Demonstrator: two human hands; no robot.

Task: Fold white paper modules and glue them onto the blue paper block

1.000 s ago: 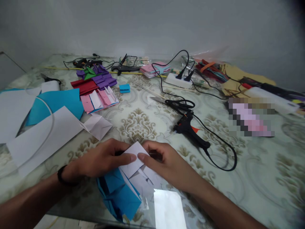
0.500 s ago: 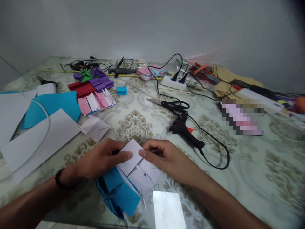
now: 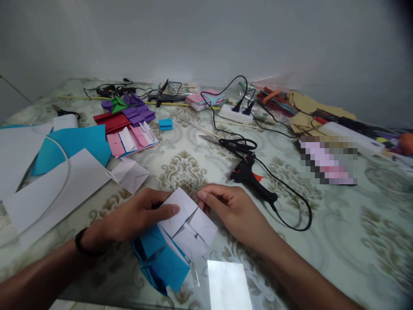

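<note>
My left hand (image 3: 137,215) grips a folded white paper piece (image 3: 179,212), thumb on top and fingers beneath. That piece overlaps more folded white paper (image 3: 204,226) on its right. Just below, touching it, is a folded blue paper piece (image 3: 169,265) with raised flaps. My right hand (image 3: 226,206) is right beside the white paper's upper right edge, thumb and fingertips drawn together; anything between them is hidden. A white paper rectangle (image 3: 229,284) lies near the table's front edge. Beyond my left hand sits another folded white paper piece (image 3: 130,175).
A black glue gun (image 3: 253,178) and black scissors (image 3: 232,143) lie ahead on the right, a cord looping nearby. Left are white sheets (image 3: 64,185) and a blue sheet (image 3: 74,144). Farther back are folded coloured papers (image 3: 138,113) and a white power strip (image 3: 235,113).
My right hand has slid off the white paper, slightly up and to the right, uncovering its right corner. The left hand keeps its grip in nearly the same place.
</note>
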